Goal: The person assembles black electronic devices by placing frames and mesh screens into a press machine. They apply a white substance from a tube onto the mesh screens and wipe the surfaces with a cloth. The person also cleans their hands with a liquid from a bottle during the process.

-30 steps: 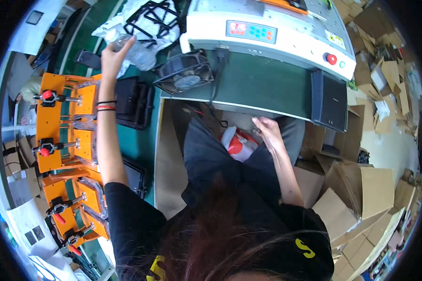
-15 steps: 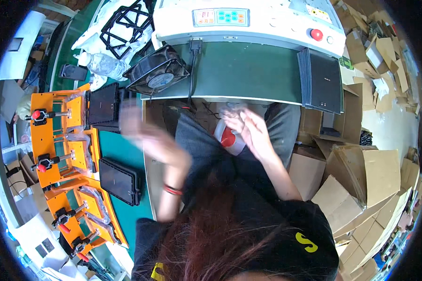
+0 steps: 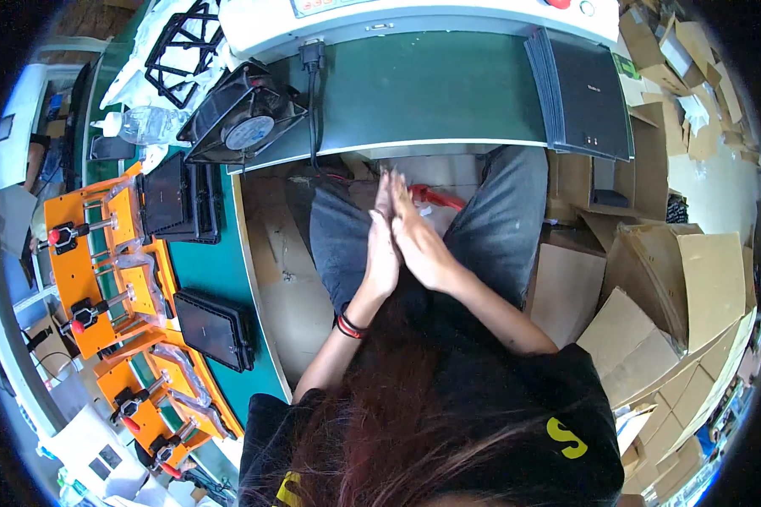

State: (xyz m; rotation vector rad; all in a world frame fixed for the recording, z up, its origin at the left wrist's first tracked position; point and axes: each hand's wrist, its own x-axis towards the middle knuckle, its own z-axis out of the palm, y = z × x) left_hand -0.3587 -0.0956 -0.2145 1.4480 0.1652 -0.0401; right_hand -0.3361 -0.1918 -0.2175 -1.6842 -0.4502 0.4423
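My left hand [image 3: 380, 258] and my right hand [image 3: 421, 245] meet palm to palm above my lap, just before the table edge. Their fingers are stretched out flat and point away from me. Anything between the palms is hidden. Behind the fingertips, between my knees, a red and white object [image 3: 440, 199] partly shows; its kind cannot be made out. On the left wing of the green table [image 3: 414, 93] lies a stack of black rectangular trays or covers [image 3: 214, 329], with a second black stack [image 3: 177, 198] farther back.
Orange clamp fixtures [image 3: 84, 296] line the left side. A black fan [image 3: 243, 122], a cable plug [image 3: 313, 57] and a clear bottle [image 3: 152, 125] stand at the back left. Black sheets [image 3: 583, 97] are stacked at the right, below a white machine [image 3: 431, 19]. Cardboard boxes [image 3: 643, 329] fill the right.
My left hand has swung right from beside the black stack to meet my right hand. The clear wad seen blurred at my right hand no longer shows. The view has shifted slightly.
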